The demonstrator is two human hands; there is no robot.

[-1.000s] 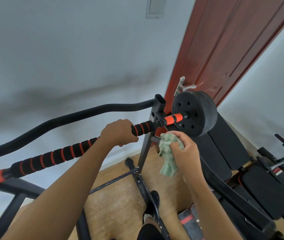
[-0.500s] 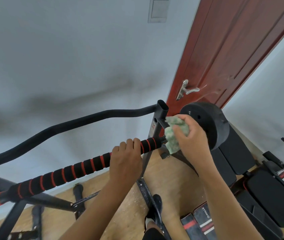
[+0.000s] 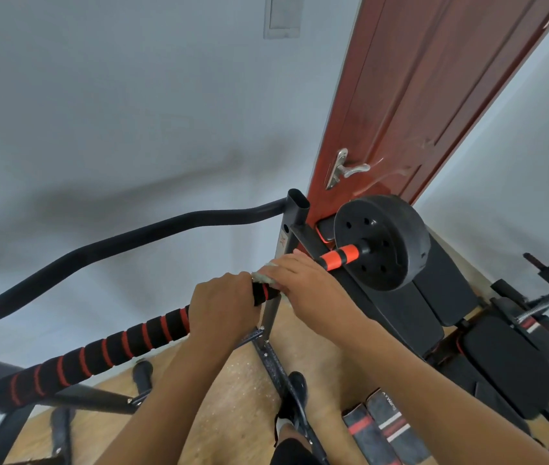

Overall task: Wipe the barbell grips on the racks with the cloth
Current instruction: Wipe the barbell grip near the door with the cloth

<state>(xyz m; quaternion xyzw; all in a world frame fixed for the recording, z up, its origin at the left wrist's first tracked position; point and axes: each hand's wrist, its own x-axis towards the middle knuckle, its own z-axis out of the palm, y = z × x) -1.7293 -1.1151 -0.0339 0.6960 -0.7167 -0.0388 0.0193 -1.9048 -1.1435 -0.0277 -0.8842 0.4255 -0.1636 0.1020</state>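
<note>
A barbell with a black foam grip ringed in red [image 3: 105, 354] lies across the rack, running from lower left up to a black weight plate [image 3: 383, 243]. Its orange end section [image 3: 338, 256] shows beside the plate. My left hand [image 3: 222, 303] is wrapped around the grip. Right beside it, my right hand [image 3: 306, 283] presses a pale green cloth [image 3: 264, 278] onto the bar near the rack upright [image 3: 291, 229]. Most of the cloth is hidden under my fingers.
A curved black rack bar [image 3: 132, 239] runs behind the barbell along the grey wall. A red door with a metal handle [image 3: 345, 167] stands behind the plate. A black padded bench [image 3: 434, 297] sits at right on the wooden floor [image 3: 232, 391]. My shoe [image 3: 294, 387] is below.
My right hand has moved the cloth down the bar from beside the plate to next to my left hand, uncovering the orange end section. My left hand has stayed on the grip.
</note>
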